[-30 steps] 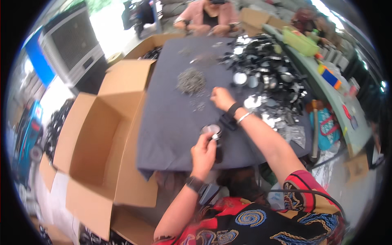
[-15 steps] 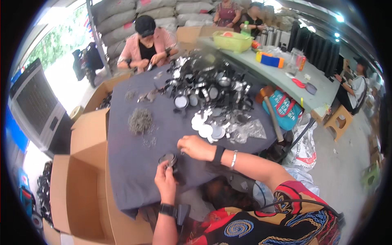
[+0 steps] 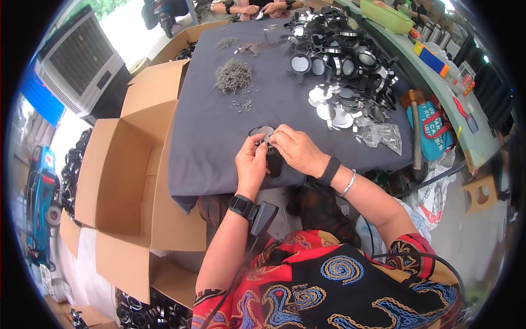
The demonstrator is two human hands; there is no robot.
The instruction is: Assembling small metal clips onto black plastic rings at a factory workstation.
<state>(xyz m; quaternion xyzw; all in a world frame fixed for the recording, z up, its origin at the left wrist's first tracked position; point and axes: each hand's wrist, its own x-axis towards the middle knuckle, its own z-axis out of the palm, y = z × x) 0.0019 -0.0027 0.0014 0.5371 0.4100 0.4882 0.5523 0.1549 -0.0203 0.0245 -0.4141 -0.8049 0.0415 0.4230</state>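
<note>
Near the front of the dark cloth-covered table (image 3: 213, 148), my left hand (image 3: 252, 167) grips a round black part (image 3: 263, 130) with a silvery disc face and a black strap-like piece below it. My right hand (image 3: 296, 151) has its fingertips pinched together at the near edge of that part; whatever is between them is too small to make out. Beyond my hands lies a heap of small grey metal pieces (image 3: 234, 75), with a few scattered nearer. To the right are loose silvery discs (image 3: 342, 118), and behind them a large pile of similar black round parts (image 3: 318, 66).
Open cardboard boxes (image 3: 118, 175) stand along the table's left side. A clear plastic bag (image 3: 383, 137) and a wooden-handled mallet (image 3: 416, 129) lie at the right edge, beside a teal bag (image 3: 433, 126). Across the table, another person's hands (image 3: 263, 10) hold a round part.
My right hand has come from apart over the table to meet the part in my left hand. The view has tilted down and turned left.
</note>
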